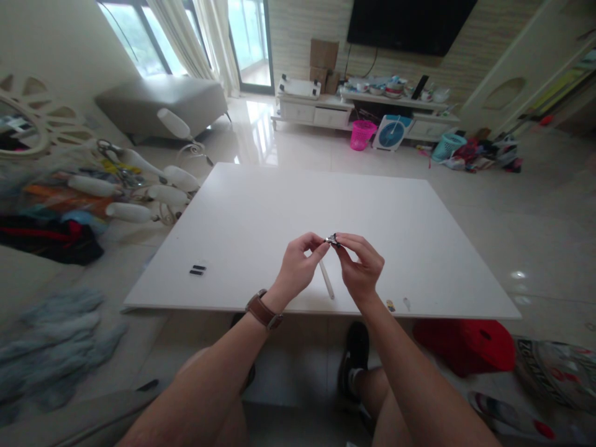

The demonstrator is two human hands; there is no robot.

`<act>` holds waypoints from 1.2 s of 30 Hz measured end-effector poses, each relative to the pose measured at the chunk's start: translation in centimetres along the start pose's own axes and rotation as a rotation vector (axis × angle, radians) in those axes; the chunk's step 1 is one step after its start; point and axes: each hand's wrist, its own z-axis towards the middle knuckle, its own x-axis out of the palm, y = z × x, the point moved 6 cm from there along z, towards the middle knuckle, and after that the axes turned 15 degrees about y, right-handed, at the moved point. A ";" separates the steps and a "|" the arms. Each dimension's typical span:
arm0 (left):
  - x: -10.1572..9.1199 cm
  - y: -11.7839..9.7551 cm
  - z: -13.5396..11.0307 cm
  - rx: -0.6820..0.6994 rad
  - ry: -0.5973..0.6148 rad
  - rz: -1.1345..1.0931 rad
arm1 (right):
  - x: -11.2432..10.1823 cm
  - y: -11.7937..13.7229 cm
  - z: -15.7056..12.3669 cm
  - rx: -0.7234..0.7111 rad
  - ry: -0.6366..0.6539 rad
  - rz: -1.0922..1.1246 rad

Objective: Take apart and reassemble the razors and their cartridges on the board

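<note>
Head view: one small metal piece, held above the white table; handling apparently under way, piece not yet set down; what is finished or left, I cannot judge. My left hand: thumb and fingertips nearly together, pinching one side. My right hand: likewise pinched, other side. On the table, not in hand: one pale stick, two black strips.

Your bare left forearm and right forearm reach forward and angle inward, converging ahead of you. Your left hand pinches between thumb and fingers, pointing rightward. Your right hand pinches too, its fingers bent and pointing left, the two grips almost meeting.
</note>
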 end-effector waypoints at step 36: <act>-5.7 13.1 0.2 -0.558 0.237 0.731 | 1.4 -7.8 -1.4 0.709 -0.197 0.699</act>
